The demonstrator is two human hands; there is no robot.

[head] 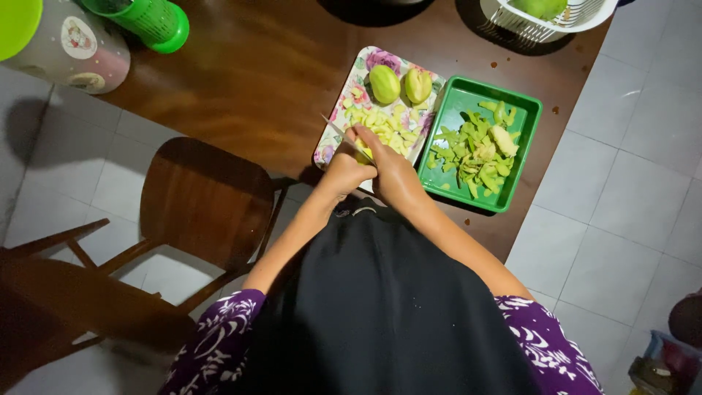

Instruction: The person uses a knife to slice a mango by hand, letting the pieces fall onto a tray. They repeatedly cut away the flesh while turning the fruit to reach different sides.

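Clothing: black apron over purple patterned sleeves, closest to the lens, filling the lower middle.
Left hand: curled shut around a knife; the thin blade pokes out up and to the left, over the near end of the floral tray.
Right hand: fingers bent and pressed together over a piece of fruit that is mostly hidden; only a pale yellow sliver shows between the hands, so its exact shape cannot be told.
Floral tray: holds a heap of pale cut pieces near the hands and two peeled whole fruits at the far end, side by side.
Green tray: just beside the floral one on the right, piled with green peelings.
White basket: far corner of the brown table, with unpeeled green fruit inside.
Progress: judging by the piles, a good share is peeled and cut; two peeled fruits wait uncut, and the basket fruit looks untouched.
Surroundings: wooden chair on the left, green bottle and a patterned container at the far left.
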